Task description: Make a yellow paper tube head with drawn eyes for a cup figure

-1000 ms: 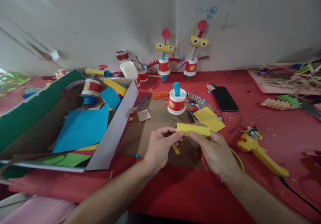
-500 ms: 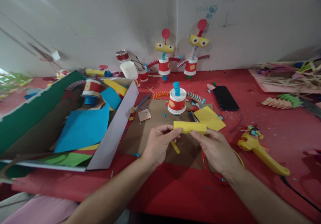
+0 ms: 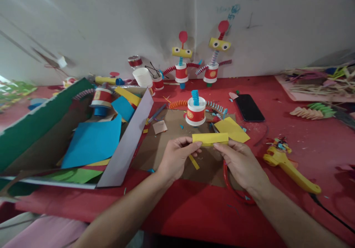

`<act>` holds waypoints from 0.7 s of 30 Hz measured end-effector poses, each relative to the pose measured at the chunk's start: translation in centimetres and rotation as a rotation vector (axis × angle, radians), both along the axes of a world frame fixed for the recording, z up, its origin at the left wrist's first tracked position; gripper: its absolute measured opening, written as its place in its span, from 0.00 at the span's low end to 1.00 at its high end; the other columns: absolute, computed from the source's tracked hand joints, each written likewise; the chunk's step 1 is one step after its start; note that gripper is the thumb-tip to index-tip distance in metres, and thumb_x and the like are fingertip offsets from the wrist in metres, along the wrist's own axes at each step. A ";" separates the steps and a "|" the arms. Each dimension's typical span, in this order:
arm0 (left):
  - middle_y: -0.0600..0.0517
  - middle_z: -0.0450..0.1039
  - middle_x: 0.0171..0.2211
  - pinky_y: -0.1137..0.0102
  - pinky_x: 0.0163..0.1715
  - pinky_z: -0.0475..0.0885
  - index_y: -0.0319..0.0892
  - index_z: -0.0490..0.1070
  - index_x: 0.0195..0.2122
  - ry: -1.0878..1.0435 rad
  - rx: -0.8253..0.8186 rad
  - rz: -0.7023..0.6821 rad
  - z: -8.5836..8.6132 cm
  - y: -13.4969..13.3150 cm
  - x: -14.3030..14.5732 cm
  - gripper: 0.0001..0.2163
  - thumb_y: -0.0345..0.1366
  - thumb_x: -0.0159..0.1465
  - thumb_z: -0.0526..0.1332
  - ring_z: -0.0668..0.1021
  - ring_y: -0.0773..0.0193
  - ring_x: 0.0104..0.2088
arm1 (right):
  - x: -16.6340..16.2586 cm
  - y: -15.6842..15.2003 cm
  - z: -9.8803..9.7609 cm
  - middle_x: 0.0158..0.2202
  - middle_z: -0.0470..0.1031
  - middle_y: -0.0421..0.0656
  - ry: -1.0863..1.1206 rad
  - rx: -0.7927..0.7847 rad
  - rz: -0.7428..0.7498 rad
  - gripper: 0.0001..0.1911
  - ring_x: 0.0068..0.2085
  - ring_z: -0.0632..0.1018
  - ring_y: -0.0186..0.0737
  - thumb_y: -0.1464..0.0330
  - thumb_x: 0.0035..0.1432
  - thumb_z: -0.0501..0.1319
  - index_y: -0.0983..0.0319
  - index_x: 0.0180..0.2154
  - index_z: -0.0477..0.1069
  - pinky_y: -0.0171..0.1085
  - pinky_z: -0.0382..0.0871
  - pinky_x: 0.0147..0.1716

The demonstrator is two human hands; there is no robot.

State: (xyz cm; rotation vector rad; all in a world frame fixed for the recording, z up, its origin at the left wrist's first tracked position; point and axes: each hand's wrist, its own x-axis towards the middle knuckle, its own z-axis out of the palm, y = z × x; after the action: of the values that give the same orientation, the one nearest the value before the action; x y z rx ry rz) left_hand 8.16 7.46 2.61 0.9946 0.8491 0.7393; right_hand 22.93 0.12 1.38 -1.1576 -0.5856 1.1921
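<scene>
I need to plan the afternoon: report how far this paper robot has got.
Done: the cup body stands with blue spring neck and coiled arms. In hand: left hand and right hand hold a yellow roll. Left: no eyes or red antenna, unlike the finished robots.

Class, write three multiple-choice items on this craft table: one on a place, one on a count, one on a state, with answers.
1. Where is the black phone? A in the cardboard box; B on the red table, right of the brown cardboard; C against the wall.
2. How many googly-eyed paper robots stand at the wall? A one; B two; C four.
3. The yellow paper roll is: A lying on the table; B held by both hands; C held by one hand.

Answers: B, it lies beside the cardboard; B, robots and; B, left hand and right hand pinch its ends.
</scene>
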 end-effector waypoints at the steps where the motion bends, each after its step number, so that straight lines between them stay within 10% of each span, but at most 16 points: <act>1: 0.53 0.74 0.21 0.77 0.24 0.66 0.37 0.76 0.25 0.005 0.010 -0.009 0.0 0.0 0.0 0.07 0.36 0.52 0.70 0.71 0.73 0.22 | 0.0 0.0 0.0 0.35 0.80 0.41 0.015 -0.001 -0.001 0.06 0.40 0.77 0.42 0.64 0.49 0.69 0.57 0.32 0.80 0.41 0.68 0.45; 21: 0.53 0.75 0.24 0.75 0.29 0.69 0.39 0.78 0.28 -0.005 0.060 -0.020 -0.6 -0.2 0.2 0.07 0.36 0.51 0.71 0.74 0.71 0.25 | 0.4 -0.3 -0.4 0.43 0.79 0.43 -0.103 -0.017 -0.011 0.13 0.44 0.77 0.44 0.62 0.50 0.69 0.57 0.39 0.80 0.44 0.68 0.49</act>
State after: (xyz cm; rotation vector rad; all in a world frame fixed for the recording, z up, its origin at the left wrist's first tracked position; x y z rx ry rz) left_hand 8.32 7.30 1.99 1.0531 0.8160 0.7538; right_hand 23.32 -0.20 0.99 -1.2403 -0.6470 1.1353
